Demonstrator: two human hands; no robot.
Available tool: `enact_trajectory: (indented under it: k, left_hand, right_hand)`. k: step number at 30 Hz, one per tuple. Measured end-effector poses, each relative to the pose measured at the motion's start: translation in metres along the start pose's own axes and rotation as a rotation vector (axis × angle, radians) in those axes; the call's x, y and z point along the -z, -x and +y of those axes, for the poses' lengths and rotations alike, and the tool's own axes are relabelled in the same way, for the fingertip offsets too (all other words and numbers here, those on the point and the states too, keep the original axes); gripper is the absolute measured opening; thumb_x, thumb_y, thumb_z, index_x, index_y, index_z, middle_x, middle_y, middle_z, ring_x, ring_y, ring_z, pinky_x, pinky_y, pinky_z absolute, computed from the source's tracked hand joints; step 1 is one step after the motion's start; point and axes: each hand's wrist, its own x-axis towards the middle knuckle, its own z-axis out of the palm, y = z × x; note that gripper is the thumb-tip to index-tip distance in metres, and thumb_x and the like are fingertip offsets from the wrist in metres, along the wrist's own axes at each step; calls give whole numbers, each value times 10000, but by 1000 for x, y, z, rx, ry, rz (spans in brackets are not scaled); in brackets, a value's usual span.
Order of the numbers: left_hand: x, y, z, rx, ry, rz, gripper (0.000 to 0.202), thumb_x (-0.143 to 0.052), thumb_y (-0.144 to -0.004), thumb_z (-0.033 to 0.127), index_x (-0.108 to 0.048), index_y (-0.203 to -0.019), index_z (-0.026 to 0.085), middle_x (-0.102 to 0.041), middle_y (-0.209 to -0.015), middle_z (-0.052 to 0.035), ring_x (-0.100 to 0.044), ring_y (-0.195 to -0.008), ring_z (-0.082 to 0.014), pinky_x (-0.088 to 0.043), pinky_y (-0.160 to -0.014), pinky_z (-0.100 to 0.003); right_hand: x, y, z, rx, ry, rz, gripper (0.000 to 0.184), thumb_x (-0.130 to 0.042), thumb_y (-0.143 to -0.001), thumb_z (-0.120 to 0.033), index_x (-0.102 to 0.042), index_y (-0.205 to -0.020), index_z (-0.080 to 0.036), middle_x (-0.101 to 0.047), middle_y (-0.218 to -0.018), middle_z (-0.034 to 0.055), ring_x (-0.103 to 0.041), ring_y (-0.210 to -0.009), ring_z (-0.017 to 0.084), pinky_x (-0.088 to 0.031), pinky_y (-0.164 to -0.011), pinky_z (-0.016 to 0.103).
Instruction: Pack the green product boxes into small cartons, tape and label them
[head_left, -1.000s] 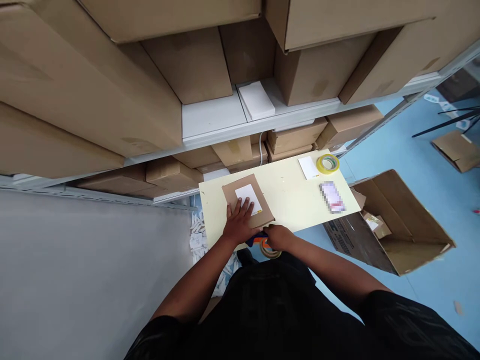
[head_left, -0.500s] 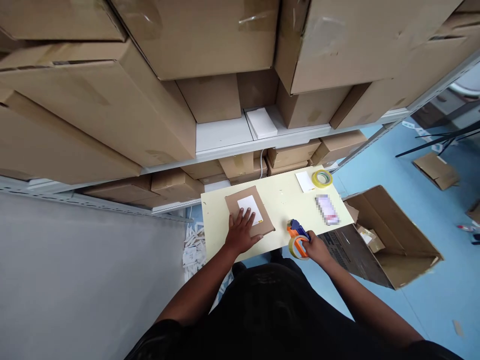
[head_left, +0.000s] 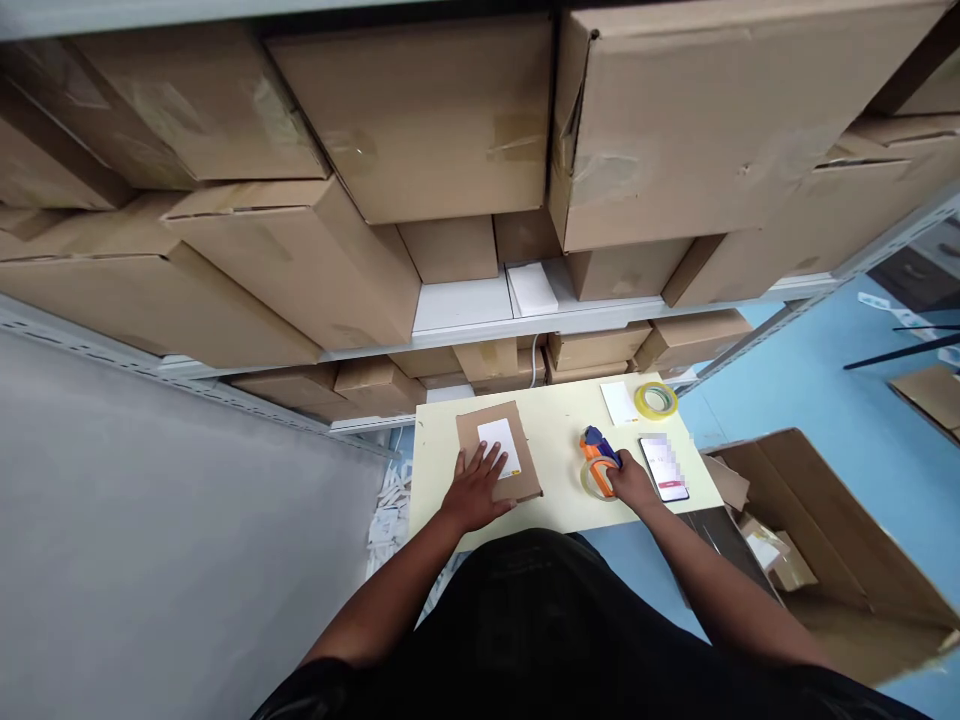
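Where left hand [head_left: 474, 490] rests, label [head_left: 500, 431] hidden (partly).

A black top [head_left: 555, 620] with short black sleeves [head_left: 319, 690] is worn; forearms [head_left: 401, 592], left hand [head_left: 472, 492] and right hand [head_left: 634, 482] are bare.

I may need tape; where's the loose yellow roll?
In the head view, the yellow roll lies at the far right corner of the table, beside the white paper.

A flat brown cardboard box [head_left: 524, 460] lies askew near the left edge of the tabletop [head_left: 559, 430], a white rectangle [head_left: 504, 440] (yellow-marked at one corner) on its upper face, partly covered. An orange-and-blue tape dispenser [head_left: 591, 453], loaded with a roll [head_left: 584, 482], is held close to the front edge, its head towards the far edge.
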Motion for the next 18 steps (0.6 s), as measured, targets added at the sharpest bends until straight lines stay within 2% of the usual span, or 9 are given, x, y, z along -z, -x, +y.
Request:
enact_trajectory:
  k: [6,9,11,13,16,18]
  left_hand:
    - [0,0,1,3,-29,-14,1014,-470,-871,814,-197,-1657,235,-217,-1714,-107,-113,-1590,-367,60,-1245,-625]
    - [3,-2,3,17,-25,-43,1011,-493,-864,806,-212,-1654,241,-231,-1711,-111,-125,-1587,-373,35,-1244,-636]
    - [6,-2,4,29,-10,-68,1008,-500,-863,801,-215,-1653,243,-224,-1712,-112,-120,-1588,-376,34,-1242,-641]
    - [8,-2,5,39,8,-84,1008,-506,-863,798,-215,-1653,243,-216,-1714,-115,-113,-1588,-380,34,-1238,-651]
    - [10,-1,6,41,31,-79,1013,-519,-853,800,-224,-1651,249,-228,-1710,-120,-124,-1586,-386,18,-1239,-659]
    - [9,1,5,36,47,-64,1016,-520,-848,807,-231,-1650,254,-235,-1708,-120,-132,-1585,-387,5,-1244,-652]
  right_hand:
    - [24,-9,-16,103,-60,-33,106,-534,-853,-232,-534,-958,-245,-638,-744,4,-620,-703,208,-376,-616,269]
    - [43,-9,-40,216,-111,8,63,-537,-843,-250,-549,-905,-242,-658,-801,14,-628,-759,213,-406,-655,271]
    - [63,-7,-70,315,-135,64,69,-538,-839,-266,-569,-893,-238,-677,-870,31,-631,-811,222,-428,-687,278]
    - [88,-5,-110,413,-140,123,107,-546,-839,-271,-606,-921,-236,-695,-938,50,-634,-865,231,-444,-725,285]
    - [127,-4,-183,545,-83,179,195,-563,-845,-267,-660,-1010,-229,-709,-1008,64,-640,-910,234,-448,-754,282]
    - [147,-6,-234,635,23,187,198,-587,-850,-302,-683,-1004,-222,-708,-992,53,-638,-886,224,-441,-734,268]
